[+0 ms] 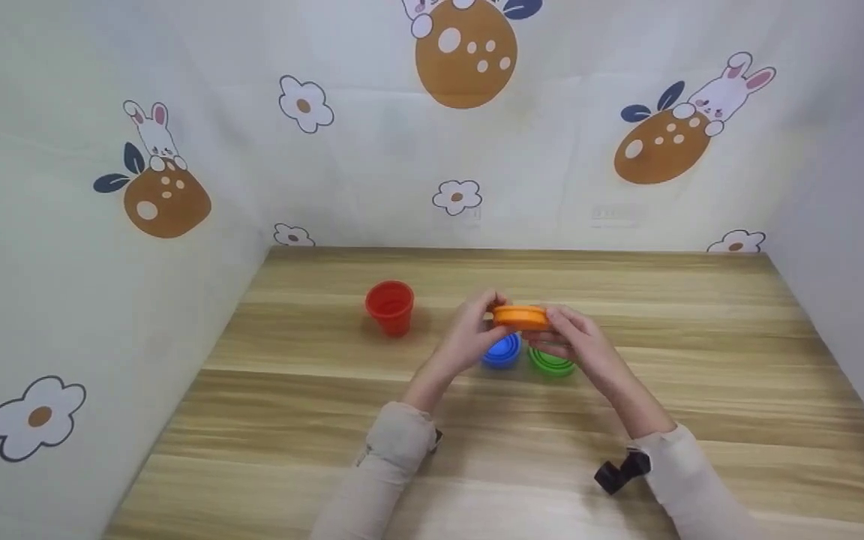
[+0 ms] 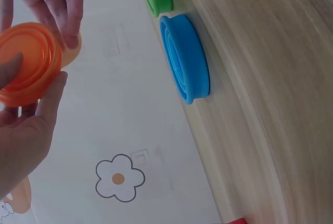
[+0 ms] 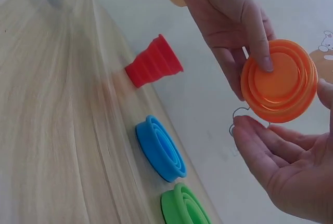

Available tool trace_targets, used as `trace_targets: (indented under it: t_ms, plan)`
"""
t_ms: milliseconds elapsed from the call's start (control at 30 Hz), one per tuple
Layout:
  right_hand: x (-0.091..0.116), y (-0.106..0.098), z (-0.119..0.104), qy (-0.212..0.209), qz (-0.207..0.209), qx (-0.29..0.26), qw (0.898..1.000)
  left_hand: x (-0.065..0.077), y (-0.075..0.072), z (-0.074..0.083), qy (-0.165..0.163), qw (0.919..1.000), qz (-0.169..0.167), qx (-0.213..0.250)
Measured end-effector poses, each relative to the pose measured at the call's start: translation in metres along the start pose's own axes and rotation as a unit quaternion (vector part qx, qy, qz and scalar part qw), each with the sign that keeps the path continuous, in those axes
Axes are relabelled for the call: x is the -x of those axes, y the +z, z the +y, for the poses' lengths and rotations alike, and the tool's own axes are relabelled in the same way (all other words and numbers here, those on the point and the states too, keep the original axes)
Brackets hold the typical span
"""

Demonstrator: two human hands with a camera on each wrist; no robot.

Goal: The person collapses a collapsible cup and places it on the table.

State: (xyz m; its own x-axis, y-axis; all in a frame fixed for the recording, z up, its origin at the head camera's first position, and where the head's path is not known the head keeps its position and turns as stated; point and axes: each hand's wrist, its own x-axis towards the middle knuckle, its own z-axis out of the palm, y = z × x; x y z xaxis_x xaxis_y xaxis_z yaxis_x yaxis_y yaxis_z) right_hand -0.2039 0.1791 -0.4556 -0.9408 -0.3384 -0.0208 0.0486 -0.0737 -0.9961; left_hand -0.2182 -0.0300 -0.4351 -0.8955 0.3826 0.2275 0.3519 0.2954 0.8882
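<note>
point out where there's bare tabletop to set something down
Bare wood-grain tabletop lies between the red ribbed plastic-looking cup and the white left wall, and between the right forearm and the white right wall. Crowded: the middle, where the round blue ringed piece and round green ringed piece sit close together below left hand, right hand and round orange ringed piece.

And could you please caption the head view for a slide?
Left hand holds a flat orange cup, right hand at its edge; blue cup, green cup and tall red cup on the table.
</note>
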Motion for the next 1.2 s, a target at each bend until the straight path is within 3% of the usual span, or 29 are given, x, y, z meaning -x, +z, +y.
trace_targets:
  t_ms: [133,233,400,567,767,1000,1200]
  plan:
    - [0.001,0.000,0.000,-0.006,0.009,-0.028,1.000,0.000,0.001,-0.001,0.005,0.9998,-0.004,0.018]
    - [0.001,0.001,0.000,-0.007,0.040,-0.028,0.999,0.001,-0.001,-0.002,-0.019,0.9991,-0.007,0.036]
    - [0.001,-0.002,0.003,-0.012,0.077,0.006,0.997,0.001,-0.006,-0.005,-0.072,0.9943,-0.027,0.074]
    - [-0.003,-0.007,0.007,-0.034,0.092,0.052,0.994,-0.003,-0.009,-0.009,-0.067,0.9932,-0.026,0.092]
    - [-0.014,-0.015,0.014,-0.059,0.073,0.076,0.993,-0.015,-0.008,-0.015,-0.065,0.9955,-0.022,0.065]
    - [-0.032,-0.025,0.025,-0.087,0.070,0.126,0.986,-0.038,-0.002,-0.026,-0.091,0.9954,-0.028,0.010]
    - [-0.050,-0.031,0.039,-0.065,0.073,0.170,0.981,-0.057,0.004,-0.041,-0.119,0.9904,-0.034,-0.061]
